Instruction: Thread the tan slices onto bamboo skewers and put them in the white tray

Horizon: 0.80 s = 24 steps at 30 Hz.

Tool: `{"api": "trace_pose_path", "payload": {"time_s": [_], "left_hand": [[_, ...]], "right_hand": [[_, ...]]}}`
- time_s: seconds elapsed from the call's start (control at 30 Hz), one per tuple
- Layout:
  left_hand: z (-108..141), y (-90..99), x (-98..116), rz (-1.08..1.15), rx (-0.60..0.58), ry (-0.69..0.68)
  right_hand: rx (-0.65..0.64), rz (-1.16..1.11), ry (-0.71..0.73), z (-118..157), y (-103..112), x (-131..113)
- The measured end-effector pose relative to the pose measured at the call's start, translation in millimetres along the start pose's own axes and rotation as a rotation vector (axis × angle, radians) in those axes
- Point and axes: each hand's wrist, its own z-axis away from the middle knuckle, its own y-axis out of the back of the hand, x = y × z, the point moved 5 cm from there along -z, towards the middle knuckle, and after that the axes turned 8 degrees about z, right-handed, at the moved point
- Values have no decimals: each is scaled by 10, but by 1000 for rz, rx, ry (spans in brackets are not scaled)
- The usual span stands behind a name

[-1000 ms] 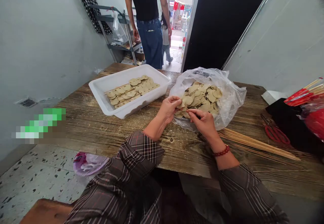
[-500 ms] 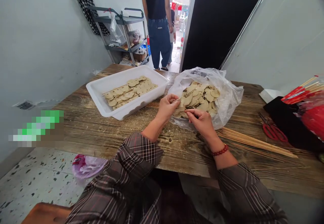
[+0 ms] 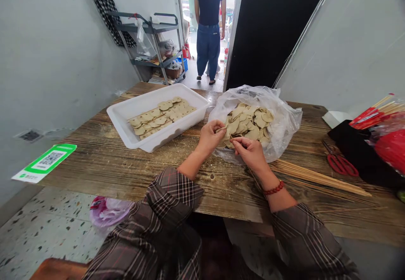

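Observation:
My left hand (image 3: 211, 138) pinches a thin beige slice at the near left side of a clear plastic bag (image 3: 286, 122). The bag lies open around a heap of similar round slices (image 3: 249, 122). Close beside it, my right hand (image 3: 251, 152) is closed on a thin bamboo skewer (image 3: 253, 176), whose shaft runs back under the wrist. Its tip points toward the left hand; whether it touches the slice I cannot tell. To the left, a white plastic tub (image 3: 126, 138) holds rows of slices threaded on skewers (image 3: 164, 117).
Loose bamboo skewers (image 3: 322, 178) lie right of my right hand. Beyond them are red-handled scissors (image 3: 341, 164) and a black box (image 3: 357, 151). A green-and-white QR card (image 3: 46, 162) sits at the table's left edge. A person (image 3: 209, 31) stands at the doorway beside a shelf cart (image 3: 155, 27).
The person at the doorway has moved farther away, toward the outside. My hands have hardly moved. The view has shifted very slightly.

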Motion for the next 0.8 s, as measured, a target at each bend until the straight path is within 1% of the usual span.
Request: {"api": "trace_pose_path", "payload": {"time_s": [0.13,0.23,0.33,0.4,0.5,0.57,0.73,0.8], "left_hand": [[42,-77,8,48,-83,43],[69,-108,-9,212,-91,123],[89,-140,-56,383,-108,229],[103,-173,-82,453,-145,284],[112,-195,-79,517,-179,314],[101,-174,-54,556,-166,321],[38,-36,14,665,-36,311],[29,-25,16,679,-36,319]], "right_hand": [[50,-54,-26,-8,26,-1],[73,-90,-31,-14,42,-11],[69,-112,-16,-14,44,-32],[65,-112,0,-11,43,-54],[59,-99,10,-3,39,-83],[42,-92,9,4,28,-94],[3,-72,6,24,-4,-91],[7,-53,3,30,-11,-79]]}}
